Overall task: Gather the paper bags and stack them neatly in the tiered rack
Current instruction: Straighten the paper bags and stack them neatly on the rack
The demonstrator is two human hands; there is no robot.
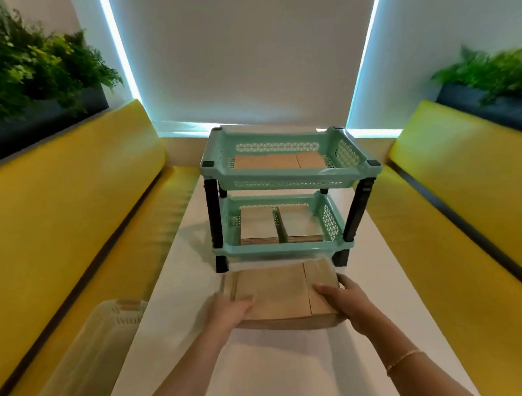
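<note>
A stack of flat brown paper bags [275, 287] lies on the white table just in front of the rack. My left hand [229, 311] grips the stack's near left corner, thumb on top. My right hand [346, 303] grips its right side, fingers over the top. The mint-green two-tier rack [289, 178] with black legs stands behind the stack. Its top tier holds flat brown bags [279, 161]. Its bottom tier holds two side-by-side piles of bags [280, 224].
The long white table [261, 371] runs between two yellow benches, one on the left [63, 212] and one on the right [463, 195]. Dark planters with green plants [32, 67] sit behind both benches. A white wall closes the far end.
</note>
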